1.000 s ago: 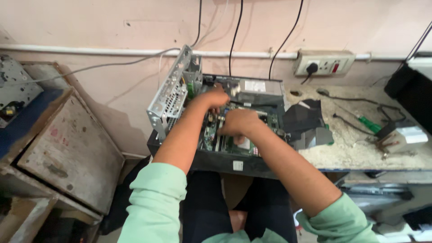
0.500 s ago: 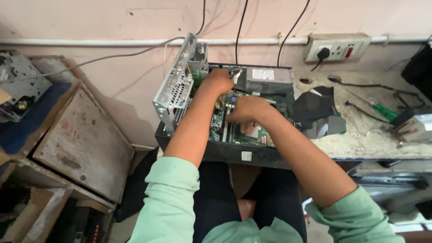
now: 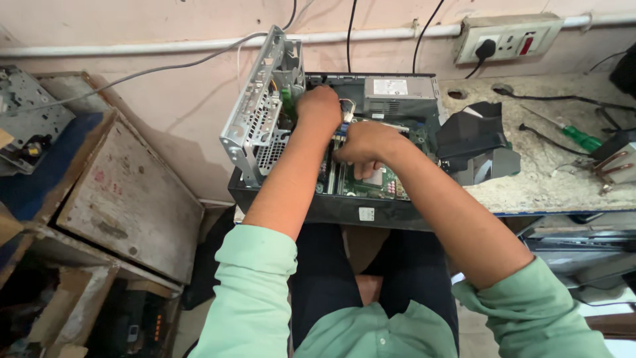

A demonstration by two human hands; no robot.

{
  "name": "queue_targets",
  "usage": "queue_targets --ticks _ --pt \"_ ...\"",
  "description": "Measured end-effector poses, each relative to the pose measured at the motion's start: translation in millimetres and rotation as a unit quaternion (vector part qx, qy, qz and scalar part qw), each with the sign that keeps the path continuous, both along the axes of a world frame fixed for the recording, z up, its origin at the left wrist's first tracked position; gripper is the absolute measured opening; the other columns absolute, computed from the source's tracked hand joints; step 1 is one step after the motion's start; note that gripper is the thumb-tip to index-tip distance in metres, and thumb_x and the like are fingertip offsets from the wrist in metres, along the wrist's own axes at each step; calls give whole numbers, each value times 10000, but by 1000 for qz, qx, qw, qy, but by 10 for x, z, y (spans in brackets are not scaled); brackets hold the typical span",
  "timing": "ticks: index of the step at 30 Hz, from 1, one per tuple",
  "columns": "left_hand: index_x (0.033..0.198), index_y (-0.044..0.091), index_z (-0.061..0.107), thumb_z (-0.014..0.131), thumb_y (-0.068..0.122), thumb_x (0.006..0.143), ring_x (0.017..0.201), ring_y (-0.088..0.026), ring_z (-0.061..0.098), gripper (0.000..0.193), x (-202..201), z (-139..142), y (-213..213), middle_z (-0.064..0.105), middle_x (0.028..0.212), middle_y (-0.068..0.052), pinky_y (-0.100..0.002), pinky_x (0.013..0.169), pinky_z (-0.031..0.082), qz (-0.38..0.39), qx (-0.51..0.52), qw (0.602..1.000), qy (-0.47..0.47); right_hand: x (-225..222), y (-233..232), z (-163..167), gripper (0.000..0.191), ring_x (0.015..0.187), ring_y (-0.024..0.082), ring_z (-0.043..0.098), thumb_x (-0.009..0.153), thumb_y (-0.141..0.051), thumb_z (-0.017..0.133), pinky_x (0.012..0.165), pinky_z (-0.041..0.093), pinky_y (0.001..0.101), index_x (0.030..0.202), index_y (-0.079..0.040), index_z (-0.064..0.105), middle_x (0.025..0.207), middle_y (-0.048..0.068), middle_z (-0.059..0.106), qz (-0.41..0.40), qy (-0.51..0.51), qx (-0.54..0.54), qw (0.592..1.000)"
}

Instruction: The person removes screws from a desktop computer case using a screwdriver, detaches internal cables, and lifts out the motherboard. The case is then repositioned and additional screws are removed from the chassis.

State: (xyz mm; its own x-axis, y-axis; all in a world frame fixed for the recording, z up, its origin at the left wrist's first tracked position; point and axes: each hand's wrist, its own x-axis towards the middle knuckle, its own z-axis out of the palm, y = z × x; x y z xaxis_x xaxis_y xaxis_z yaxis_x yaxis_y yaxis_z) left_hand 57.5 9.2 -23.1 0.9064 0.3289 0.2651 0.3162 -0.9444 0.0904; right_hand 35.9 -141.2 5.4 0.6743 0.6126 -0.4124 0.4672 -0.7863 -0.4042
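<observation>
We work inside the open computer case (image 3: 331,199), which lies on our lap at the centre of the view, its far edge against the wall at 12 o'clock. Our left hand (image 3: 319,109) is deep at the back of the case, at about 11 o'clock from the green motherboard (image 3: 391,185), just beside the raised metal drive cage (image 3: 262,109) and touching some small white cables (image 3: 348,109). The fingers are curled in, closed around something there, but we cannot tell exactly what, because the hand hides it. Our right hand (image 3: 364,146) rests on the motherboard, fingers bent downward and pressing near the memory slots; whether it grips a part we cannot tell.

To do this step well, we judge it is better to pull or push straight, not sideways, to keep the right hand steady on the board, and to avoid the sharp cage edge.

At 3 o'clock, on the stone bench (image 3: 530,185), lie a black plastic shroud (image 3: 474,136) and a green-handled screwdriver (image 3: 580,138).
</observation>
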Motion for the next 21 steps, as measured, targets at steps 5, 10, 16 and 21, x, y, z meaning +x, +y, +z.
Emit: queue_targets --ticks 5,10,16,21 --pt "1110 49 743 638 168 869 1109 -390 687 288 -86 -41 -48 710 1168 -221 -484 938 550 -44 -16 999 -4 -27 6 -29 353 650 209 773 884 -348 678 588 601 336 857 0 727 767 121 798 -6 10 18 1000" --pt "1217 67 673 628 136 847 1060 -439 661 379 -749 176 -193 693 1109 -256 -530 920 521 -114 -94 989 28 -57 -5 74 348 649 174 784 903 -373 626 593 602 341 850 -54 754 761 79 811 30 -25 -16 999" --pt "1387 17 527 575 91 935 890 -469 680 460 -1929 209 -262 707 927 -293 -540 830 530 -161 -157 973 -47 -124 -18 90 429 666 175 774 893 -494 643 616 599 342 845 -82 750 759 59 800 11 -46 -17 999" --pt "1319 -25 549 624 75 876 886 -430 643 460 -2199 179 -405 679 908 -231 -538 827 494 -244 -47 962 -113 -127 -35 69 448 671 162 776 904 -481 636 626 605 339 792 -63 753 756 50 805 14 -34 -30 999"
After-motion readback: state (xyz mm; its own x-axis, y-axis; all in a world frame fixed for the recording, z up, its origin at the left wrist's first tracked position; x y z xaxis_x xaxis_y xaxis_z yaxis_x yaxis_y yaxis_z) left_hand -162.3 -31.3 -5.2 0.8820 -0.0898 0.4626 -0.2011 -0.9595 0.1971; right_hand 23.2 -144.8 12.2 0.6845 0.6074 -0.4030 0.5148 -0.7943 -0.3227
